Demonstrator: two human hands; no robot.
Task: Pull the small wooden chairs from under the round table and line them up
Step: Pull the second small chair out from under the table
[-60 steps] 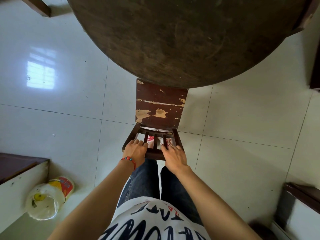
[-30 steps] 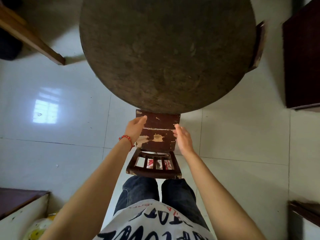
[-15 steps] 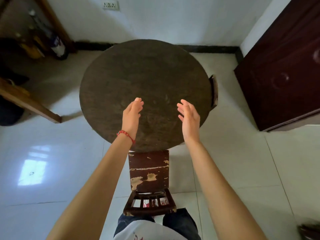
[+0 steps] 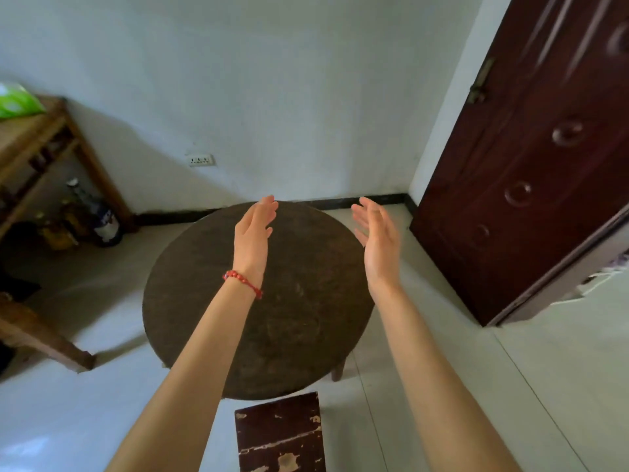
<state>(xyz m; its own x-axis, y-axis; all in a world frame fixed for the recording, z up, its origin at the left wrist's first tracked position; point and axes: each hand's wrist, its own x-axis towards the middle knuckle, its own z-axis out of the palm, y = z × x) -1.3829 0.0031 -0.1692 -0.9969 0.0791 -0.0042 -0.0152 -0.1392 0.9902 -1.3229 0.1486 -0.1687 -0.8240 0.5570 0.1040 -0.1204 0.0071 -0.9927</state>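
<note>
Above the round table (image 4: 258, 301), left hand (image 4: 253, 233) and right hand (image 4: 376, 238) hover empty, fingers loosely spread; one chair (image 4: 280, 434) stands pulled clear, others judged pending.

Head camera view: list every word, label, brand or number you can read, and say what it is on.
No text can be read in this view.
Bottle under the wooden side table: the label is too blurred to read.
Green packet on that table: no legible print.
Wall socket: no marking can be made out.
</note>
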